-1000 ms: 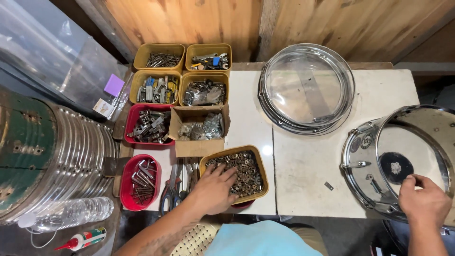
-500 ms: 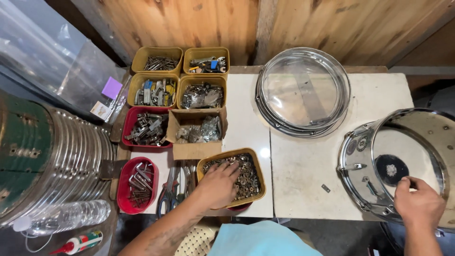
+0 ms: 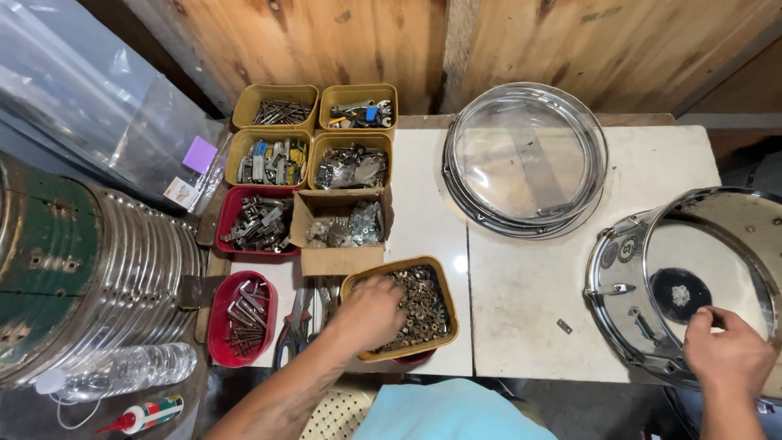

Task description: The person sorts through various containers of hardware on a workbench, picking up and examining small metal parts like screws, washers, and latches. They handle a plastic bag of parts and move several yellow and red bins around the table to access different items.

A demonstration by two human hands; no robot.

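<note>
Head view, looking down on a white surface (image 3: 521,293) set against a wooden wall.

Progress, judged from the layout: drum (image 3: 692,285) lying on its side at the right edge of the surface, chrome shell with side fittings already mounted, open end facing up toward the camera. Separate round clear head in a metal hoop (image 3: 525,159) lying flat at the back of the surface, well apart from the drum, not fitted. 1 small loose metal piece (image 3: 564,326) on the bare surface between tray and drum. Fastening work seemingly unfinished, with small parts being fetched.

Left hand (image 3: 371,314) reaching into a tan tray of small nuts (image 3: 407,310) at the front edge, palm down, fingers curled loosely into the pile and touching the nuts; impossible to tell whether any are pinched, since the fingertips are buried.

Right hand (image 3: 729,354) resting on the near rim of the drum, fingers bent and closed lightly over the rim, thumb toward the inside; nothing else visibly held.

Around the tray: 4 more tan trays, 2 red trays and 1 cardboard box of assorted hardware, grouped at the left. Stack of chrome hoops (image 3: 122,269), a plastic water bottle (image 3: 114,371) and a small glue tube (image 3: 142,414) at far left.
</note>
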